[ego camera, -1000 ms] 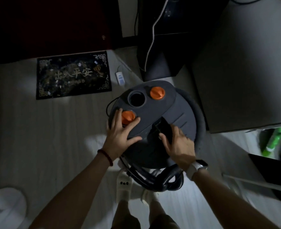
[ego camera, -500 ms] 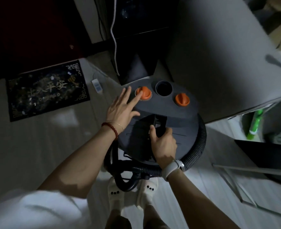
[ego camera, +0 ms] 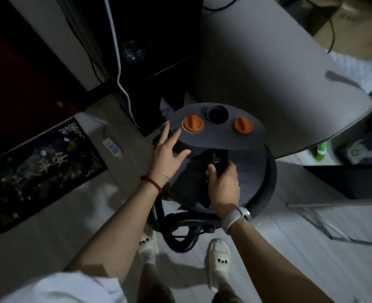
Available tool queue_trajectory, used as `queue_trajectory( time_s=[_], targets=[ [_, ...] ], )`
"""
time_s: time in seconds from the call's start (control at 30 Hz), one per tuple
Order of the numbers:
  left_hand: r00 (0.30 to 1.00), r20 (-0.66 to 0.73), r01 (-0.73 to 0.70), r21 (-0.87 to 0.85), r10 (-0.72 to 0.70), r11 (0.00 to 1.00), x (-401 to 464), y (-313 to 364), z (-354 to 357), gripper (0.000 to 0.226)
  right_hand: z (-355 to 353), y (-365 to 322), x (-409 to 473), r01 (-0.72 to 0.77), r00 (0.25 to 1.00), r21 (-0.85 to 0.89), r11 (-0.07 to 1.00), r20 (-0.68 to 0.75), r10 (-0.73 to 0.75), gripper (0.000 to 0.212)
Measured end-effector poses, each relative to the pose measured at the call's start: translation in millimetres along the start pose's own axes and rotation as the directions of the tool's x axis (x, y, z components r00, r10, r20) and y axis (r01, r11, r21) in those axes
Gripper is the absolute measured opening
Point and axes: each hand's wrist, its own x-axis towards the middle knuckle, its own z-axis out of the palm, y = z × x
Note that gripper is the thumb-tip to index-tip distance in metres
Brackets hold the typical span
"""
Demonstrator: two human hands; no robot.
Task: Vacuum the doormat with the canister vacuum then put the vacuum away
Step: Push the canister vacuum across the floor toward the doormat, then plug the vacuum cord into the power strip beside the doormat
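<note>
Black corrugated hose point(ego camera: 187, 221) hangs loose by the slippers, so while the right hand point(ego camera: 224, 186) curls its grip on the handle point(ego camera: 219, 159) of the canister vacuum point(ego camera: 220, 147) beside the grey surface point(ego camera: 268, 73), and the left hand point(ego camera: 167, 149) rests flat with straight fingers, feet could snag it.

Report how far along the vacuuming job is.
Done: unclear; the doormat still shows pale specks. In hand: the right hand grips the canister vacuum by its top handle, the left hand open on its side. Left: cannot tell whether vacuuming or stowing comes next.
</note>
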Motion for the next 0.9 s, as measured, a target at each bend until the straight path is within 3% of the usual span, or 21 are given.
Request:
queue_trajectory(
  time_s=[0.07,0.17,0.3,0.43,0.57,0.73,0.9],
  targets=[
    [0.997,0.031,0.073,-0.144,-0.069,0.987,-1,-12,-11,0.064,13,-7,-1,0.106,0.985,-0.01,0.994,-0.138,-0.107,0.056],
    [0.957,0.015,0.287,-0.178,-0.289,0.941,-7,-54,-25,0.055,39,-11,-13,0.257,0.907,-0.24,0.936,-0.275,-0.319,0.061],
    [0.871,0.107,0.488,-0.07,-0.479,0.87,-2,-111,-31,0.049,81,-21,-26,0.447,0.844,-0.486,0.751,-0.049,-0.535,0.06],
    [0.812,0.238,0.561,-0.071,-0.533,0.825,28,-139,-27,0.051,110,-15,-4,0.369,0.899,-0.616,0.696,0.046,-0.436,0.059],
    [0.819,0.304,0.535,-0.101,-0.486,0.839,68,-138,-12,0.048,116,-12,5,0.35,0.889,-0.668,0.657,0.015,-0.458,0.059],
    [0.726,0.437,0.667,-0.264,-0.531,0.696,86,-132,9,0.043,118,-16,11,0.341,0.883,-0.678,0.651,-0.006,-0.469,0.064],
    [0.777,0.197,0.627,-0.321,-0.598,0.71,79,-144,-3,0.023,117,-20,17,0.341,0.894,-0.674,0.656,0.017,-0.447,0.069]
  ],
)
